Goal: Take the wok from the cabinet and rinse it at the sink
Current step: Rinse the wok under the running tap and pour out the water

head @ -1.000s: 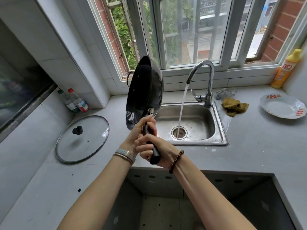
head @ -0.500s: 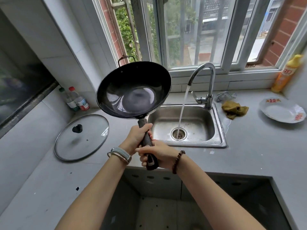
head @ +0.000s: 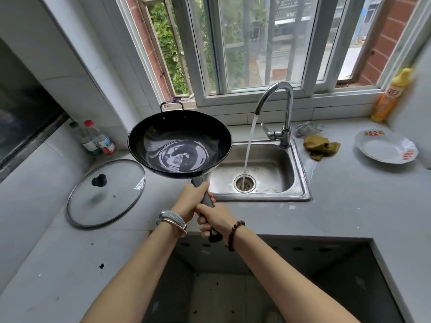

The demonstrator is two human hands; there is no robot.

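Observation:
A black wok (head: pixel 179 143) with a wet, shiny inside is held nearly level, open side up, above the counter just left of the steel sink (head: pixel 300 183). Both hands grip its dark handle: my left hand (head: pixel 192 199) nearer the bowl, my right hand (head: pixel 215 220) behind it at the handle's end. The chrome tap (head: pixel 283 106) runs a stream of water straight into the sink's drain (head: pixel 244 183), to the right of the wok and not touching it.
A glass lid (head: pixel 105 192) lies on the counter at left, two bottles (head: pixel 95 138) behind it. Right of the sink are a rag (head: pixel 320 146), a white plate (head: pixel 384 148) and a yellow bottle (head: pixel 391 94). An open recess (head: pixel 233 287) lies below my arms.
The wok was held on edge a second ago; it has since turned open side up and lowered to near level, left of the running water. Both hands kept their grip.

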